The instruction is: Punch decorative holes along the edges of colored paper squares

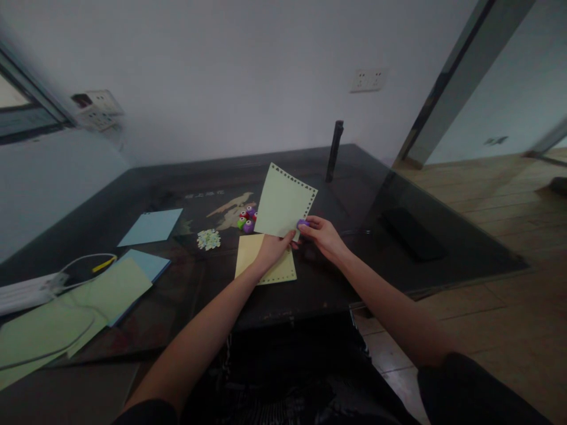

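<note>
A pale green sheet of paper (283,200), with small dark cut-out shapes along its top and right edges, is held up in front of me. My left hand (275,251) pinches it at the bottom edge. In my right hand (325,236) is a small purple craft punch (303,224), set against the sheet's lower right corner. Beneath my left hand lies a yellow sheet (248,252) with punched holes along its lower edge. Several red, green and purple craft punches (248,219) sit in a cluster left of the green sheet. Beside them is a pile of small paper cut-outs (208,239).
A blue sheet (153,227) lies on the dark table (212,295), left of the cut-outs. Green sheets (53,319) and a white power strip with a cable (31,292) are at far left. A black upright object (335,150) and a black flat case (411,233) are to the right.
</note>
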